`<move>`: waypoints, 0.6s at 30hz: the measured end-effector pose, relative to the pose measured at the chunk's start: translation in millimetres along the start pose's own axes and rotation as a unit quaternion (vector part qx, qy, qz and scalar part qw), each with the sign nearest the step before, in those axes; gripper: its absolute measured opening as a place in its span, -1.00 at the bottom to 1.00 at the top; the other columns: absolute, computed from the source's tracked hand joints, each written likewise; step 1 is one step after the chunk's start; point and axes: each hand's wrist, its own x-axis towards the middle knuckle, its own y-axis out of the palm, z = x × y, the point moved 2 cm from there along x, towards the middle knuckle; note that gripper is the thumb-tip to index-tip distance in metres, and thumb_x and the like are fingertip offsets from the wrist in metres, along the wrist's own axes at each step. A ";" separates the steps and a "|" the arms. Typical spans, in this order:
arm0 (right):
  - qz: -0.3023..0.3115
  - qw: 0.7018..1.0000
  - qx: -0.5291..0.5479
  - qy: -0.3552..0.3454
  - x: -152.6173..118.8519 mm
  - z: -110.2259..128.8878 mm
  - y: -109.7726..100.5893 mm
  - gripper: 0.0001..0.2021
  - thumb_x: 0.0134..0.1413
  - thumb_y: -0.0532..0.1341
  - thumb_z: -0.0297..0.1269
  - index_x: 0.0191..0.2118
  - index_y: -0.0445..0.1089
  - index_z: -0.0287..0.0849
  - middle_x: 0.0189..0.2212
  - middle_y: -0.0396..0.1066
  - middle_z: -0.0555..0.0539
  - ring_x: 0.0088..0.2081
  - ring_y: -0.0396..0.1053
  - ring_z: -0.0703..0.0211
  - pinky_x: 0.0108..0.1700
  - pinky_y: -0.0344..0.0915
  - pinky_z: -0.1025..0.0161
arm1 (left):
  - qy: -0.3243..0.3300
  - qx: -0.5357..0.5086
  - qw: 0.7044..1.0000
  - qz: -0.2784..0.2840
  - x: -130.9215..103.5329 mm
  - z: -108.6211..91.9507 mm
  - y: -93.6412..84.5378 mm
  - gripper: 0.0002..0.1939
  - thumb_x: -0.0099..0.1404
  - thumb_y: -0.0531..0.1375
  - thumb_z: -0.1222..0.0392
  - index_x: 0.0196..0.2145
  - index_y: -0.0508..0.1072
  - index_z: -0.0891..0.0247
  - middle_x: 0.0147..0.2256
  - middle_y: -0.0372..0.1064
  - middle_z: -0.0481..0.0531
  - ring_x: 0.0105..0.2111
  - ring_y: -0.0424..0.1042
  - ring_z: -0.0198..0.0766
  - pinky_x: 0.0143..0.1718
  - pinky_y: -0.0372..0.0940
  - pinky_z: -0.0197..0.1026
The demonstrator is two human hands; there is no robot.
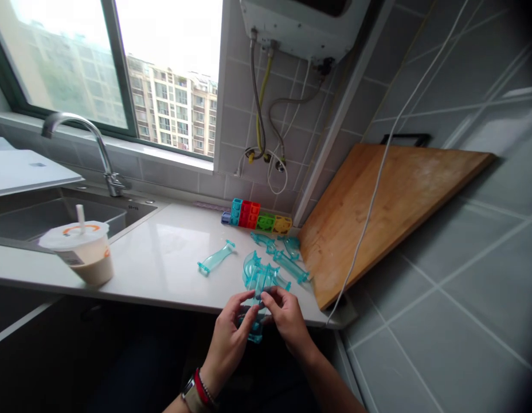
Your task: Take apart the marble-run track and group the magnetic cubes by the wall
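Observation:
My left hand (231,330) and my right hand (285,318) meet at the counter's front edge, fingers closed round a translucent teal plastic piece (254,331). Its lower end sticks out beneath the fingers; its middle is partly hidden by them. Just beyond my fingertips lie more teal pieces, among them a curved one (251,267); whether they join the held piece I cannot tell. A straight teal piece (216,258) rests apart on the left. Other teal pieces (290,267) lie to the right and behind.
Coloured blocks (249,214) stand in a row at the counter's back. A lidded drink cup (87,252) with a straw is on the left beside the sink (120,229). A wooden board (378,201) leans on the right wall, with a white cable (380,172) hanging across it.

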 end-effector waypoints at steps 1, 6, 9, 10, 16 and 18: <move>-0.005 1.000 0.002 -0.003 -0.6 1.4 -0.5 -0.56 0.09 0.32 0.15 -0.20 0.45 -0.17 -0.31 0.47 -0.08 -0.26 0.47 0.05 -0.44 0.46 0.27 | -0.004 -0.018 1.000 0.001 -0.4 -1.4 -1.1 -0.60 0.29 0.28 -0.08 0.02 0.52 0.12 0.02 0.51 0.14 -0.08 0.55 -0.05 -0.07 0.48 -0.05; 0.018 0.999 0.045 0.004 -4.8 4.6 3.2 -0.59 0.09 0.34 0.13 -0.29 0.36 -0.16 -0.37 0.44 -0.02 -0.36 0.44 0.17 -0.43 0.44 0.31 | -0.100 -0.127 0.987 0.001 -0.3 2.1 -7.3 -0.47 0.25 0.32 -0.08 0.12 0.38 0.12 -0.10 0.56 0.12 -0.22 0.59 -0.11 -0.32 0.46 -0.17; 0.058 0.998 0.036 0.007 -7.4 6.8 8.0 -0.60 0.10 0.33 0.12 -0.27 0.36 -0.16 -0.40 0.40 0.00 -0.41 0.39 0.22 -0.43 0.42 0.31 | -0.146 -0.143 0.979 0.023 2.1 4.8 -11.5 -0.53 0.23 0.34 -0.08 0.02 0.48 0.19 -0.16 0.58 0.12 -0.28 0.58 -0.16 -0.37 0.43 -0.24; 0.063 0.998 0.022 -0.003 -8.4 8.5 9.0 -0.61 0.12 0.32 0.11 -0.28 0.37 -0.16 -0.41 0.38 0.01 -0.41 0.38 0.23 -0.41 0.41 0.32 | -0.138 -0.136 0.981 0.017 3.4 5.3 -13.6 -0.58 0.21 0.36 -0.07 -0.06 0.52 0.22 -0.19 0.58 0.11 -0.29 0.57 -0.17 -0.34 0.43 -0.24; 0.048 0.994 -0.043 -0.090 -19.4 26.5 6.8 -0.69 0.21 0.28 0.04 -0.29 0.39 -0.13 -0.44 0.34 0.02 -0.48 0.26 0.28 -0.42 0.27 0.31 | -0.107 -0.108 0.988 -0.040 9.1 14.0 -22.5 -0.63 0.17 0.38 -0.12 -0.28 0.58 0.25 -0.30 0.57 0.07 -0.28 0.56 -0.16 -0.24 0.42 -0.23; 0.021 0.995 -0.029 -0.097 -21.6 31.4 1.3 -0.68 0.25 0.23 0.06 -0.29 0.38 -0.12 -0.51 0.29 0.04 -0.55 0.21 0.30 -0.49 0.18 0.31 | -0.123 -0.139 0.982 -0.045 9.8 18.6 -23.6 -0.62 0.16 0.38 -0.13 -0.27 0.56 0.26 -0.31 0.56 0.09 -0.22 0.57 -0.10 -0.20 0.44 -0.19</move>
